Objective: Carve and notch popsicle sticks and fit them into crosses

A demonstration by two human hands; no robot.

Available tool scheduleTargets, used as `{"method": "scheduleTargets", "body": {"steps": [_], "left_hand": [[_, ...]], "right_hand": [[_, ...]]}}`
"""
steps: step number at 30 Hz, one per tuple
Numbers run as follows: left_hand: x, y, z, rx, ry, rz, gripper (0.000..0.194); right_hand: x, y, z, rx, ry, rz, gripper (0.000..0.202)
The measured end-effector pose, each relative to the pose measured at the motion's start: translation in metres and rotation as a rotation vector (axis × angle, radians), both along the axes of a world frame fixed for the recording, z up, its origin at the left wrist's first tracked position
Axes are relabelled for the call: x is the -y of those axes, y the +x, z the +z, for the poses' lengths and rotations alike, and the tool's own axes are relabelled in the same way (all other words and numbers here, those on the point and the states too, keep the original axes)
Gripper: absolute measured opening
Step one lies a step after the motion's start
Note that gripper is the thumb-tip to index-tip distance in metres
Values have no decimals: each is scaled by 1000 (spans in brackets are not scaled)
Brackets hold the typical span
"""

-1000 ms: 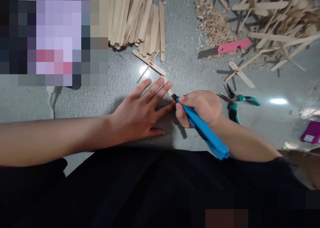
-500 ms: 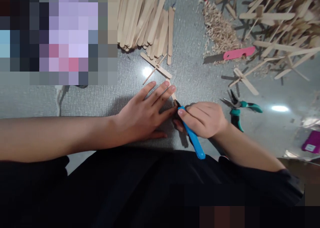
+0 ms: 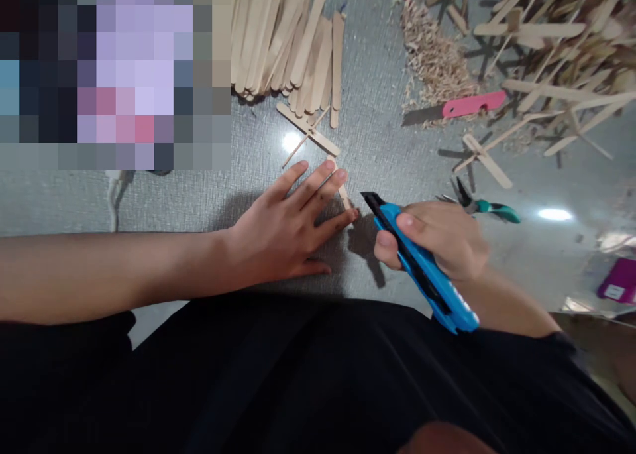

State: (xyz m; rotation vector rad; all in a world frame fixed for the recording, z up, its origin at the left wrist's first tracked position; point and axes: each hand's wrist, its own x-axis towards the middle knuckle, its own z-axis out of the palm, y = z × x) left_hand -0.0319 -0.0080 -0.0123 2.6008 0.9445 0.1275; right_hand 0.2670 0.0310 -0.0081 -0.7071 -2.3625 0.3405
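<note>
My left hand (image 3: 285,219) lies flat with its fingers spread. Its fingertips press a wooden craft stick (image 3: 343,194) against the table, covering part of it. My right hand (image 3: 444,235) is closed around a blue utility knife (image 3: 430,275), whose dark blade points up and left. The blade tip is raised to the right of the stick, apart from it. Just above my left fingers, another craft stick (image 3: 325,142) has a thin wooden strip crossing it.
Several craft sticks (image 3: 263,36) are stacked at the top. Wood shavings (image 3: 434,56) lie beside a pink-handled knife (image 3: 474,104). Crossed sticks (image 3: 541,30) are heaped at upper right. Green-handled pliers (image 3: 489,207) sit partly behind my right hand. A purple item (image 3: 619,282) is at the right edge.
My right hand has pulled the utility knife off the craft stick, rightward and up from the table. My left hand stays in place on the stick.
</note>
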Motion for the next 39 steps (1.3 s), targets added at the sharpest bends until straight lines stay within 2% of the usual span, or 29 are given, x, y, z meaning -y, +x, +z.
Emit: {"method": "scheduleTargets", "body": {"steps": [1,4,9,15,21,25,30,33,36,39], "left_hand": [[1,0,0,4,-1,13,98],[1,1,1,-13,-63,49,94],[-2,0,3,10,-104,13,91],[-1,0,-1,12,-85,17,92],[-4,-1,3,17,-137,6,91],[-2,-1,1,20,-105,18,91],[1,-2,-4,15,-19,12,94],[0,-2,-4,-9,-32,7,95],[-1,-2,-2,-33,-70,-2,94],[-1,-1,-3,-16,-24,4,97]], "right_hand": [[-1,-2,-2,-44,78,27,39],[-3,-11,-8,-83,103,45,30],[-5,-19,-11,-58,124,16,14],[-6,-19,-14,-66,160,-4,15],[-7,-20,-13,-60,147,21,19],[-7,-20,-12,-36,141,4,15],[-8,-20,-19,-117,165,27,19],[-8,-18,-21,-118,157,41,21],[-7,-18,-18,-68,98,55,21],[-5,-20,-12,-14,79,68,17]]}}
